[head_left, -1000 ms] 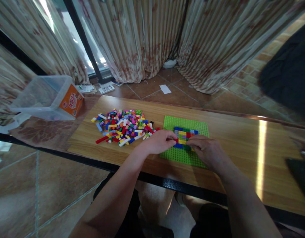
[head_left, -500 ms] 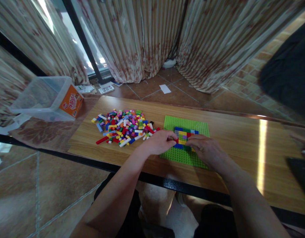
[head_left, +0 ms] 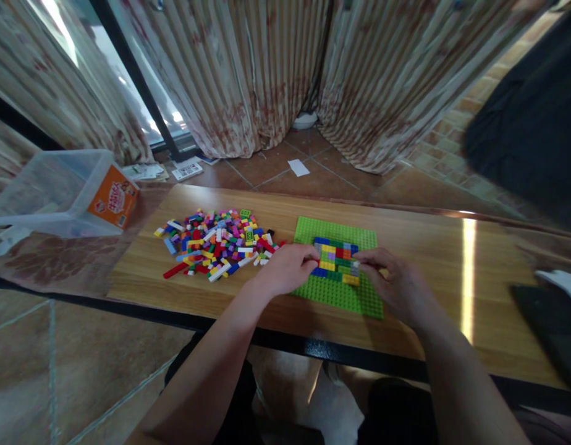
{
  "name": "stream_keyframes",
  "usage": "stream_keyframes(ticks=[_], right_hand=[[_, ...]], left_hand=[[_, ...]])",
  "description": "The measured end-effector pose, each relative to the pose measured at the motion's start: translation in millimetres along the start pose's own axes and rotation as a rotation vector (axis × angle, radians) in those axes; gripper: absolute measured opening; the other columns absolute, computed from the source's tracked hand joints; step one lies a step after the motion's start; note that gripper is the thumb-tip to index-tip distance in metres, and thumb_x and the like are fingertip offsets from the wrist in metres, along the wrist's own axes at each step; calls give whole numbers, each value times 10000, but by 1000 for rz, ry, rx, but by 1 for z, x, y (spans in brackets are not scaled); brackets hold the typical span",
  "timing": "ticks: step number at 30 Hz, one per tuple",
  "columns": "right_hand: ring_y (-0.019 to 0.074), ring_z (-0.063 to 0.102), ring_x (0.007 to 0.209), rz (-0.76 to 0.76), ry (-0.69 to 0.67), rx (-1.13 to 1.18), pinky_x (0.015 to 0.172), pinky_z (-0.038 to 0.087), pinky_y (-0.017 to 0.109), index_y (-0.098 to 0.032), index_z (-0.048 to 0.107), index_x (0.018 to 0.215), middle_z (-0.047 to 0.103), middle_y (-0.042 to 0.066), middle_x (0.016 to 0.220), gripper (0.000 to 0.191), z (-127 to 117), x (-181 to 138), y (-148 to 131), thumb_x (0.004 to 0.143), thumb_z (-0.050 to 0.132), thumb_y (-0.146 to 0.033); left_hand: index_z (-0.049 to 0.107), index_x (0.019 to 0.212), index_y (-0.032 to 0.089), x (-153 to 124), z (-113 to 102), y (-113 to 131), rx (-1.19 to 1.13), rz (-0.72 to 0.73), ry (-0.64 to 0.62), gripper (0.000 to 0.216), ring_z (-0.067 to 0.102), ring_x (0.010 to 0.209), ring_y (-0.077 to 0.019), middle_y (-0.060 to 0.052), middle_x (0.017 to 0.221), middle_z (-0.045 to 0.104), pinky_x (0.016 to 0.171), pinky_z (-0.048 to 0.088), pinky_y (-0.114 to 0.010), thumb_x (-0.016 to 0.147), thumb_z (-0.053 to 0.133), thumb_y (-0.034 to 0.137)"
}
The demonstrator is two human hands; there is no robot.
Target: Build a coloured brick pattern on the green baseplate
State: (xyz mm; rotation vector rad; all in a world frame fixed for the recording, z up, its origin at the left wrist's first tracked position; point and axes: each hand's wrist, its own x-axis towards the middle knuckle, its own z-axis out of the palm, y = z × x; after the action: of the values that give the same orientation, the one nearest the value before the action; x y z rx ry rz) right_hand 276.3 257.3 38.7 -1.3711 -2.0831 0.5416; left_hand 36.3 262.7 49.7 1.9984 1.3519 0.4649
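Observation:
A green studded baseplate (head_left: 341, 298) lies on the table under both hands. On it is a flat, many-coloured build of toy bricks (head_left: 330, 258), with blue, yellow, red, green and orange pieces. My left hand (head_left: 290, 267) is at the build's left edge, thumb and fingers pinched together by a bit of red; what lies between them is hidden. At the right edge, my right hand (head_left: 393, 281) pinches a small pale brick (head_left: 356, 264). A yellowish bit shows under its curled fingers.
Left of the baseplate spreads a pile of loose toy bricks (head_left: 215, 244) on the wooden table (head_left: 193, 303). A clear plastic bin (head_left: 58, 191) with an orange label stands past the table's left end. A dark flat object (head_left: 540, 327) lies at the right.
My right hand has drawn back to the right edge of the build, uncovering the green and yellow bricks there. My left hand stays at the left edge. The view has shifted slightly.

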Motion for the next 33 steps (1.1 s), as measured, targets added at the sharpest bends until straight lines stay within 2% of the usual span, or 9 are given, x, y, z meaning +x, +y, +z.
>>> stream_keyframes(ticks=[3, 8, 14, 33], right_hand=[[193, 658, 840, 6, 32, -23, 774, 511, 335, -201, 680, 955, 700, 55, 926, 155, 6, -2, -3, 892, 543, -235], [192, 650, 846, 7, -2, -10, 779, 503, 331, -195, 681, 959, 687, 58, 923, 177, 21, 2, -11, 901, 516, -221], [184, 641, 828, 24, -35, -67, 768, 486, 314, -189, 691, 911, 687, 59, 911, 185, 25, 5, -18, 909, 508, -218], [205, 590, 810, -41, -79, -442, 762, 439, 318, -176, 673, 828, 657, 83, 875, 263, 38, 10, -24, 953, 442, -193]], left_hand=[[700, 979, 178, 2, 5, 3, 63, 3, 88, 216, 647, 845, -183, -40, 926, 709, 807, 502, -317, 891, 503, 165], [671, 1019, 172, -2, 17, 8, 110, 41, 187, 182, 638, 944, -200, -60, 1020, 658, 892, 508, -352, 874, 560, 183], [644, 1110, 166, -7, 24, 9, 129, 159, 156, 284, 589, 1075, -212, -69, 1142, 607, 1007, 475, -379, 830, 606, 143], [634, 1080, 174, -7, 26, 9, 153, 135, 127, 245, 594, 1083, -213, -65, 1178, 569, 1007, 488, -390, 846, 577, 131]])
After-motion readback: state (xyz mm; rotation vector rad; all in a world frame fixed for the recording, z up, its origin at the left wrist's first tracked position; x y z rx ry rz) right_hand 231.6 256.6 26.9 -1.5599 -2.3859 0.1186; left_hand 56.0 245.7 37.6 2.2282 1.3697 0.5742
